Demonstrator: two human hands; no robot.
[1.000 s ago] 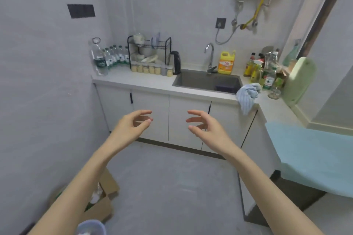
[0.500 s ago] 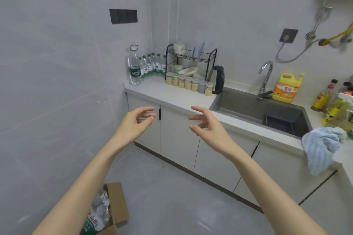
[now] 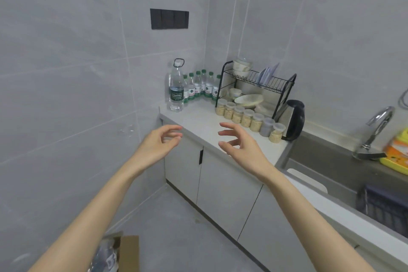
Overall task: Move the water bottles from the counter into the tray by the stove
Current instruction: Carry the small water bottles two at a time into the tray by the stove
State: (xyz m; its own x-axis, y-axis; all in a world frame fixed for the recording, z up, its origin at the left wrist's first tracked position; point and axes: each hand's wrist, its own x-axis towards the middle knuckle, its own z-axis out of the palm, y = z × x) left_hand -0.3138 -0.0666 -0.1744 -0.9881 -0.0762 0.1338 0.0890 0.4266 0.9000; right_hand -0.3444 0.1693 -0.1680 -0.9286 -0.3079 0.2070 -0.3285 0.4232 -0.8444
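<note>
Several small water bottles [image 3: 199,86] with green caps and green labels stand in the far left corner of the white counter [image 3: 198,121]. In front of them stands one tall clear bottle [image 3: 176,88] with a dark label and a loop handle on its cap. My left hand [image 3: 157,144] hovers at the counter's near left edge, fingers loosely spread and holding nothing. My right hand [image 3: 239,142] hovers over the counter's front edge, also with relaxed fingers and holding nothing. Both hands are well short of the bottles. No tray and no stove are in view.
A black dish rack [image 3: 256,86] with bowls stands right of the bottles, with a row of small jars [image 3: 247,117] before it and a black kettle [image 3: 292,120] beside. Further right are the sink [image 3: 344,168], faucet [image 3: 375,130] and yellow detergent bottle [image 3: 397,150]. A cardboard box [image 3: 123,252] sits on the floor.
The view has moved closer to the counter and turned left, so the bottles loom larger. Both hands stay raised and holding nothing, now reaching the counter's front edge.
</note>
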